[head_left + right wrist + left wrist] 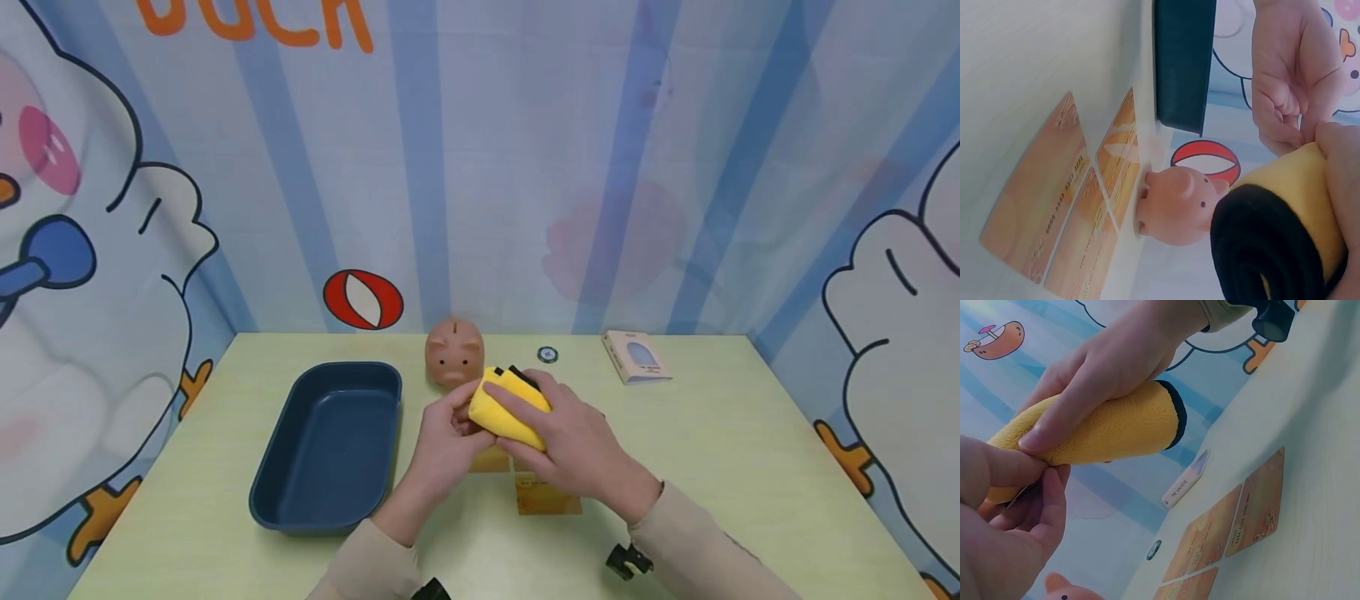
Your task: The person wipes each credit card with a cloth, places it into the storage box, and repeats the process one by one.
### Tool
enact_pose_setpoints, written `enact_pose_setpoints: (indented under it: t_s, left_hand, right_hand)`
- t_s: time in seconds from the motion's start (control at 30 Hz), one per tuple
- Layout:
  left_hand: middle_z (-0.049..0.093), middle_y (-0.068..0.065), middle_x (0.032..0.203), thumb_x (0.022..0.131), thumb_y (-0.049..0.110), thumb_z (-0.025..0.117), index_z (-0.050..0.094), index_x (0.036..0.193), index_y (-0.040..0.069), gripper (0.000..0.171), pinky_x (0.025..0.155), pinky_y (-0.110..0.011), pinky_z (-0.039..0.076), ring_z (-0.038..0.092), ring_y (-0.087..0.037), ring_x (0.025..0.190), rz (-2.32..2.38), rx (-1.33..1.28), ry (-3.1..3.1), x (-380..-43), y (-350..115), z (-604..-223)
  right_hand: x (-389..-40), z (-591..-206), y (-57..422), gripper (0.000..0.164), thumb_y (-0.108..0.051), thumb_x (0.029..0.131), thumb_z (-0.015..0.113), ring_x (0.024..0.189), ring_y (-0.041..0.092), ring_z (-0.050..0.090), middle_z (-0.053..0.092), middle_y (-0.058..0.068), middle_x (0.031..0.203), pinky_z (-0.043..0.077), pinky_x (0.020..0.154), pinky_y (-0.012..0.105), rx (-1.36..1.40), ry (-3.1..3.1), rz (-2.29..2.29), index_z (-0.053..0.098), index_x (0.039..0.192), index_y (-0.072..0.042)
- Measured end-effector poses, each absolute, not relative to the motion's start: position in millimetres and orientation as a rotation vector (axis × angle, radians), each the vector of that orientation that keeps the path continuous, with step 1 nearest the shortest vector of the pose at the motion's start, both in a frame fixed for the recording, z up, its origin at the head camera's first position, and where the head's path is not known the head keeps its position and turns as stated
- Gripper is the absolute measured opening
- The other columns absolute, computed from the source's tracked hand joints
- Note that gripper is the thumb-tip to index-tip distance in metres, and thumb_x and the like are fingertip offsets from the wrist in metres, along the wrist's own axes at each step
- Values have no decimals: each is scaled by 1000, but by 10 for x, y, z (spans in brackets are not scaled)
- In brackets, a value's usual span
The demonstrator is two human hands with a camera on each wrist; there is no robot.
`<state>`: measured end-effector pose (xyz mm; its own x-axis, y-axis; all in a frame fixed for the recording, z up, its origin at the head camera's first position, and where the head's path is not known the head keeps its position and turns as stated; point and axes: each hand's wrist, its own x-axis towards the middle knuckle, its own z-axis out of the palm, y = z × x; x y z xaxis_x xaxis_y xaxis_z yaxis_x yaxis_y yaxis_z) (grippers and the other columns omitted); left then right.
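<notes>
A rolled yellow cloth with a black edge (510, 408) is held up over the table by both hands. My right hand (581, 429) grips it, its thumb along the near side. At the cloth's lower end, my left hand (442, 446) pinches a thin, dark-edged piece (1021, 495); I cannot tell its kind, as cloth and fingers hide most of it. Below the hands, several orange cards (549, 496) lie side by side on the table; the hands partly cover them in the head view.
A dark blue tray (262, 492) stands left of the hands. Behind them are a pink piggy bank (454, 350) and a small round chip (547, 355). Farther right lies a small pale box (636, 358). A printed curtain (495, 167) hangs behind the table.
</notes>
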<state>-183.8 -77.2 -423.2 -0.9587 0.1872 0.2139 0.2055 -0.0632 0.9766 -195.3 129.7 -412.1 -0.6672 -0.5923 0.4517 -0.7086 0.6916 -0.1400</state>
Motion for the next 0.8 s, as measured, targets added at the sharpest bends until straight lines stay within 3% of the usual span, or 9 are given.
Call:
enact_pose_setpoints:
  t_s: [0.33, 0.57, 0.8]
  left_hand:
    - [71, -23, 129, 90, -15, 71, 53, 150, -1, 64, 90, -33, 61, 74, -32, 112, -2297, -400, -2105, -1810, -799, -4209]
    - [74, -23, 117, 90, -14, 72, 58, 147, 3, 61, 85, -32, 63, 77, -31, 103, -2302, -306, -2091, -1791, -834, -4146]
    - [75, -24, 115, 88, -17, 71, 61, 144, 4, 60, 81, -30, 63, 77, -32, 99, -2294, -260, -2072, -1806, -863, -4137]
  right_hand:
    - [-1952, -4081, 1335, 67, -46, 100, 68, 85, 27, 65, 52, 24, 145, 56, 54, 34, 1013, -2465, 317, 41, 160, -43]
    - [-1967, -4026, 1388, 68, -41, 97, 72, 81, 28, 66, 53, 25, 144, 57, 54, 35, 966, -2484, 322, 44, 159, -42]
    - [-2008, -4017, 1477, 66, -42, 97, 72, 72, 20, 55, 59, 22, 126, 49, 50, 29, 921, -2503, 335, 47, 158, -41]
